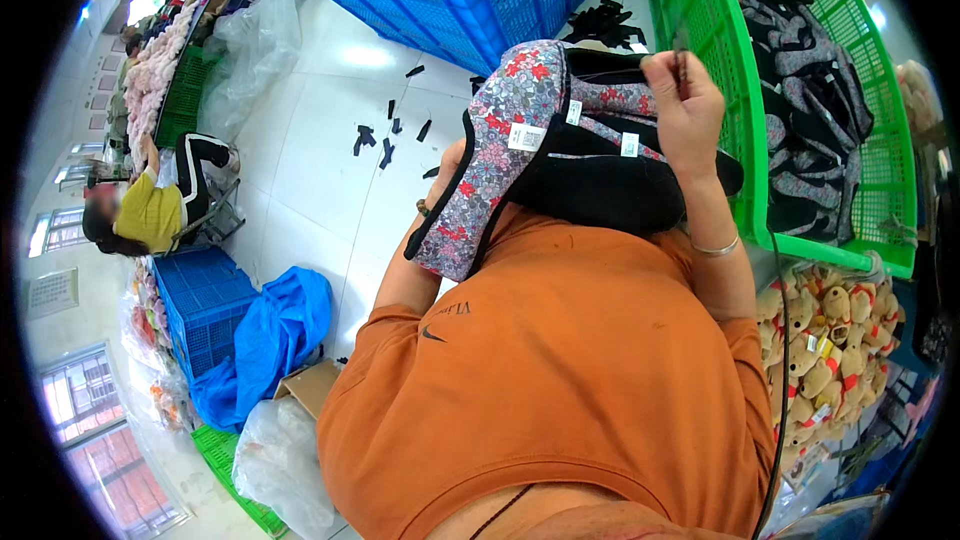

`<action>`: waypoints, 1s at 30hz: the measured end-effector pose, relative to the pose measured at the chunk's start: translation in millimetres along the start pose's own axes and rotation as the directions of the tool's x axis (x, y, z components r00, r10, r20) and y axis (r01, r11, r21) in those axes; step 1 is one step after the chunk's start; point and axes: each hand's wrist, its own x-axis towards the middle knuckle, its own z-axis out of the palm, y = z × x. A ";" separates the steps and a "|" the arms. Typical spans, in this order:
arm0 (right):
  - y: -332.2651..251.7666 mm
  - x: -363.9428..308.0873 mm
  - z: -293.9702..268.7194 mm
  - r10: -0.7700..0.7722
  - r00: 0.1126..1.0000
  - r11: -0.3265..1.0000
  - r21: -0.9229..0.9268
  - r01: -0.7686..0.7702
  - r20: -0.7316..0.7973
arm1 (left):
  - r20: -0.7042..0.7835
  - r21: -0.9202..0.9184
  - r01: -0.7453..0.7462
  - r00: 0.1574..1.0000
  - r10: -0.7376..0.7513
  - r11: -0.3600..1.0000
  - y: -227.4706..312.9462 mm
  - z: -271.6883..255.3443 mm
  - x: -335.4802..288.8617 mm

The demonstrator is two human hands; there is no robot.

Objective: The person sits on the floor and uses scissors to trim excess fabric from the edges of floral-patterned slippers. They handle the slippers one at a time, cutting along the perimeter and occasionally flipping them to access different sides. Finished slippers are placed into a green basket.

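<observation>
A floral padded fabric piece with black edging and white tags is in front of my chest. My left hand is mostly behind its left side; the fingers are hidden by the cloth. More matching floral and black padded parts lie against it, across my lap. My right hand is raised at the right end of these parts, thumb and fingers pinched together. A thin dark strip shows at its fingertips, too blurred to name.
A green crate full of similar floral and black pieces stands close on my right. Ahead is a blue crate. Black scraps litter the floor. Plush toys are piled at right. Another person sits at far left.
</observation>
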 end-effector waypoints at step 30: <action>-22.5 -27.5 6.0 -0.276 0.918 0.885 -0.298 0.358 0.284 | 0.023 0.424 -0.063 0.998 0.059 0.903 -3.7 10.5 14.1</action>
